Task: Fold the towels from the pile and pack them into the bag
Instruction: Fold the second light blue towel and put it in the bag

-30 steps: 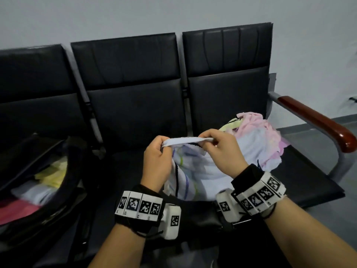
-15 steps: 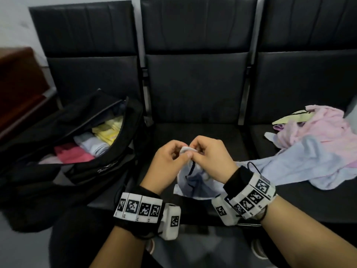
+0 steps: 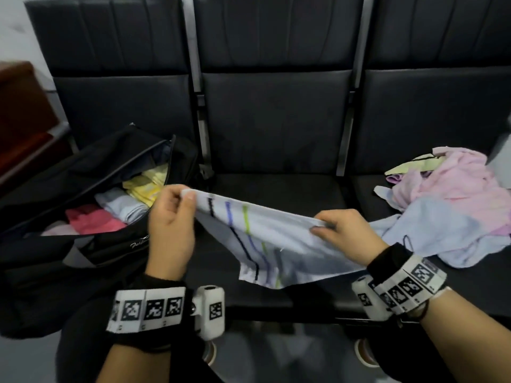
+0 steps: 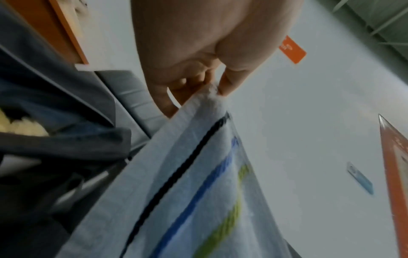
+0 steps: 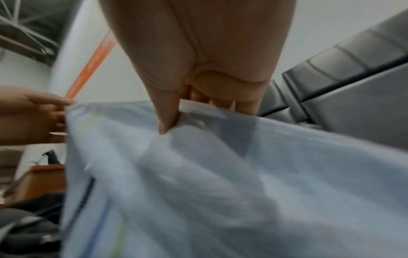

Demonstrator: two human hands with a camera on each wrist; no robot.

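Observation:
A white towel (image 3: 279, 244) with black, blue and green stripes hangs stretched between my two hands above the middle seat. My left hand (image 3: 177, 214) pinches its left corner, seen close up in the left wrist view as the towel (image 4: 189, 174) held by the left hand (image 4: 212, 87). My right hand (image 3: 331, 228) pinches the top edge further right; the right wrist view shows the right hand (image 5: 176, 118) on the towel (image 5: 198, 174). An open black bag (image 3: 91, 244) on the left seat holds folded yellow, grey and pink towels. The towel pile (image 3: 448, 205) lies on the right seat.
Three black padded chairs (image 3: 276, 120) stand in a row against the wall. A brown wooden armrest (image 3: 25, 114) is at the far left. My shoes (image 3: 365, 352) show on the floor below the seat edge.
My hands, close together on the bunched towel before, have moved apart and spread its top edge out. The view has swung left from the pile toward the bag.

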